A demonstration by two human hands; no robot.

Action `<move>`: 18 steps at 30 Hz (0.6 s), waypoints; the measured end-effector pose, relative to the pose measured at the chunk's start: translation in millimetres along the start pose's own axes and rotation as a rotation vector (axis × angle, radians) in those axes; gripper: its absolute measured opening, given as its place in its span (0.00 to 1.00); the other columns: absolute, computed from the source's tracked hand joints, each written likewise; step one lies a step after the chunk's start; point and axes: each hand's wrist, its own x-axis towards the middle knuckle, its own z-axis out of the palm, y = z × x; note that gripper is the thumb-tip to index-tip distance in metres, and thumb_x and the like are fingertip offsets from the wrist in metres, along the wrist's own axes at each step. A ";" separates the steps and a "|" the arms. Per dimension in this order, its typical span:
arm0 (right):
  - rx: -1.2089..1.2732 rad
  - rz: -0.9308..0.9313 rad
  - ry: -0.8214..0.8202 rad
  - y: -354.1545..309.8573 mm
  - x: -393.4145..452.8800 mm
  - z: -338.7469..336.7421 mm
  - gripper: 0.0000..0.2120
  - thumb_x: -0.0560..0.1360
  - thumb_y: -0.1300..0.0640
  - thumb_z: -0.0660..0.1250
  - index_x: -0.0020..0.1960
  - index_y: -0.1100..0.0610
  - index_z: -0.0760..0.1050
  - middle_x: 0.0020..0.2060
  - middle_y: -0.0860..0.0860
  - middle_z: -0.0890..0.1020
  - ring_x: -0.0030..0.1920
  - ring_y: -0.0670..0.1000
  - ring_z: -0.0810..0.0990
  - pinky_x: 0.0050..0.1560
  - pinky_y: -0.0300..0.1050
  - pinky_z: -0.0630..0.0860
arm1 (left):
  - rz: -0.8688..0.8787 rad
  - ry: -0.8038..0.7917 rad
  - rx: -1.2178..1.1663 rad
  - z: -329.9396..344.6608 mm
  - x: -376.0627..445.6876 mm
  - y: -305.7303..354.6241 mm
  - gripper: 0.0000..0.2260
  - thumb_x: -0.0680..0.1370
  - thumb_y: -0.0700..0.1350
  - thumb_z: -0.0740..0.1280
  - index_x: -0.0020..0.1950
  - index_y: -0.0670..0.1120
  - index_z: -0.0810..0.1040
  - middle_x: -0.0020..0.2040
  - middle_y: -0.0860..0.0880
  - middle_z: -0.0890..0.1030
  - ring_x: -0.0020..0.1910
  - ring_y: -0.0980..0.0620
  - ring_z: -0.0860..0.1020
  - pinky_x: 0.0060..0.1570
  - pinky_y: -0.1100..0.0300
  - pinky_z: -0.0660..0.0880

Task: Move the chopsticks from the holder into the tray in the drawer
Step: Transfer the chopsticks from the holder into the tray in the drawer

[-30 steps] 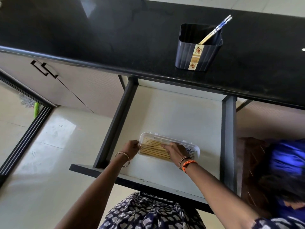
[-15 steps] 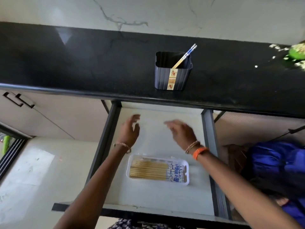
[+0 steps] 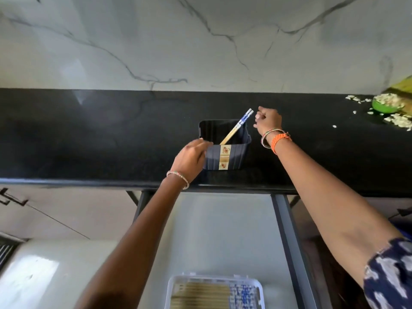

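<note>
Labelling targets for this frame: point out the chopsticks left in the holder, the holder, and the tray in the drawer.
chopsticks [image 3: 238, 126], head view, on the shafts just above the holder rim.
holder [image 3: 234, 157], head view, on its ribbed front wall.
tray [image 3: 259, 288], head view, on its clear right rim.

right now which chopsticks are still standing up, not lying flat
The pair in the holder on the counter: those chopsticks lean upright, blue tips up. The rest lie flat in the tray in the drawer.
</note>
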 end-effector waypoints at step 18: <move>0.040 0.008 -0.203 -31.2 -2.1 -29.2 0.03 0.72 0.65 0.70 0.46 0.63 0.80 0.37 0.53 0.81 0.37 0.47 0.82 0.31 0.32 0.80 | -0.116 -0.123 -0.009 4.6 2.9 10.9 0.25 0.75 0.32 0.59 0.70 0.47 0.66 0.73 0.46 0.66 0.75 0.47 0.58 0.70 0.48 0.65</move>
